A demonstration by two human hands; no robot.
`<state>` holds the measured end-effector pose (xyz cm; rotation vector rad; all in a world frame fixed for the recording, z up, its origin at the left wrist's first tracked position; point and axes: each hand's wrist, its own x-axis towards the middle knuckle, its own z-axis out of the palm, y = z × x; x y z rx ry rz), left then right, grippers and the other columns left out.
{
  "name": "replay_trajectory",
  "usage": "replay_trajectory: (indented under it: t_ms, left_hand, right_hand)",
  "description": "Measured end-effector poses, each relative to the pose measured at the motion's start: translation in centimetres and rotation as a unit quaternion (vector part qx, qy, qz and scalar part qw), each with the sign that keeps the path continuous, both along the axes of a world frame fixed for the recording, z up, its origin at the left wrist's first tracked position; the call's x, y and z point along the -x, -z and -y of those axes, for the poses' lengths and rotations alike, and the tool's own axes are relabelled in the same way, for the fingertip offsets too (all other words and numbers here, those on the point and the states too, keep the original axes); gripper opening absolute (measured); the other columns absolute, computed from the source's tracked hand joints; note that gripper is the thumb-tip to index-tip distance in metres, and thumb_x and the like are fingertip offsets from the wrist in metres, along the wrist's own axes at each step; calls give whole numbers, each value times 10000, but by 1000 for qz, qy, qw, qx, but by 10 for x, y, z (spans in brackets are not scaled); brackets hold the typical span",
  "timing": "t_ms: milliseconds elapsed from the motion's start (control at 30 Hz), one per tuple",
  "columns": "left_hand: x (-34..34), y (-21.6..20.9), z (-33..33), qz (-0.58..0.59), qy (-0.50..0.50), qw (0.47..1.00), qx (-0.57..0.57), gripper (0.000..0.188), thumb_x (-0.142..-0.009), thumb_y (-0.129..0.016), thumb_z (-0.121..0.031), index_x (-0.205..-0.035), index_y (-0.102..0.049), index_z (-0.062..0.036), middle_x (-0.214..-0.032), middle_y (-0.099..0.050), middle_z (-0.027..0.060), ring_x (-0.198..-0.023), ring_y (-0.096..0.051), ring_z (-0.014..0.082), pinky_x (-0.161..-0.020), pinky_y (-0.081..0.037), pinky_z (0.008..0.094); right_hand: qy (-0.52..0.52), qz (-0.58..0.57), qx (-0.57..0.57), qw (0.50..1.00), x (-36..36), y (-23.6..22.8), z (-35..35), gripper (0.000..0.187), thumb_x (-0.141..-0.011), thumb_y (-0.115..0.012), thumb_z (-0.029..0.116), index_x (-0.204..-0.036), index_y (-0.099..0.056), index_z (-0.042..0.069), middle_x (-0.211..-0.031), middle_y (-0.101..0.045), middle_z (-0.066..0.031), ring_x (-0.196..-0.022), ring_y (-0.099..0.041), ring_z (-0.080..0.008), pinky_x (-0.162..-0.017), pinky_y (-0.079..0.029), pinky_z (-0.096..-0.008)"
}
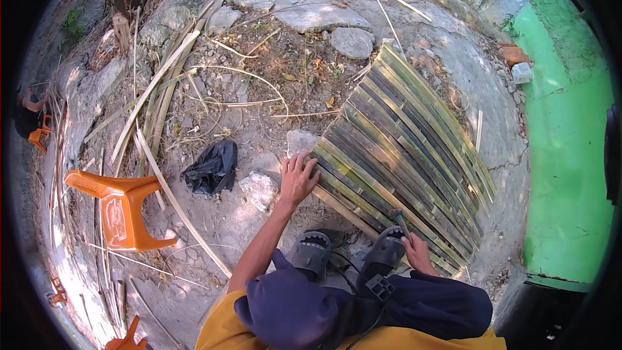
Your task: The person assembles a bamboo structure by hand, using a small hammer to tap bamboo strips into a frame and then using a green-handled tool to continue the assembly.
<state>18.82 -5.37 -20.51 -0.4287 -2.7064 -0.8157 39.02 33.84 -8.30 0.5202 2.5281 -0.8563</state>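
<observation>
A panel of split bamboo slats [395, 149], greenish and brown and laid side by side, rests on the ground in front of me and to the right. My left hand [298, 180] is at its near left corner, fingers spread and touching the slat ends. My right hand [419, 254] is closed round the handle of a hammer [402, 221], whose small head is over the near slats. A pale pole [343, 210] runs along the panel's near edge, close to my grey sandals [382, 251].
To the left, an orange plastic chair [123, 214] lies tipped over. A black plastic bag [212, 166] and a whitish rock [259, 190] are beside my left arm. Long bamboo strips [162, 84] lie farther left. A green wall [564, 142] stands on the right. Another person [31, 116] sits far left.
</observation>
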Motion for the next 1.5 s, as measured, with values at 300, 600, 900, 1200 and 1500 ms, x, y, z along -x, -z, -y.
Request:
replay_trajectory:
  t_ms: [300, 600, 900, 1200, 1500]
  left_hand:
    - [-15, 6, 7, 21, 17, 1000, -14, 546, -906, -751, -273, -1436, -636, -204, -1465, -533, 131, -1352, -486, 377, -1126, -368, 527]
    - [-17, 9, 7, 27, 23, 999, 20, 581, -934, -730, -295, -1493, -589, -227, -1501, -497, 144, -1381, -456, 373, -1139, -349, 534]
    - [-16, 13, 8, 38, 44, 998, 39, 551, -953, -696, -331, -1488, -588, -256, -1502, -485, 121, -1402, -440, 330, -1144, -328, 537]
    - [-17, 14, 8, 36, 46, 998, 39, 558, -955, -694, -329, -1497, -575, -273, -1502, -485, 120, -1395, -449, 335, -1133, -348, 535]
    - [-17, 12, 8, 33, 47, 997, 42, 568, -956, -694, -320, -1507, -567, -270, -1502, -484, 123, -1389, -451, 334, -1128, -350, 533]
  right_hand:
    - [1, -2, 4, 1000, 3, -3, 3, 376, -1030, -621, 351, -952, -549, -10, -687, -502, -223, -622, -429, -366, -615, -391, -470]
    - [-4, -2, 8, 1000, 3, -1, 2, 382, -1032, -623, 349, -959, -540, -17, -697, -488, -229, -640, -391, -353, -617, -389, -466]
    - [-6, 3, 1, 1000, 3, 2, 0, 390, -1037, -621, 359, -969, -551, -20, -703, -503, -230, -650, -392, -381, -630, -400, -472]
    - [-11, 7, 4, 1000, 4, -1, 2, 385, -1035, -618, 351, -976, -560, -24, -716, -532, -242, -646, -456, -403, -637, -406, -473]
    - [-9, 11, 2, 1000, 4, 0, 1, 372, -1033, -615, 344, -987, -578, -23, -729, -551, -255, -657, -473, -430, -643, -406, -488]
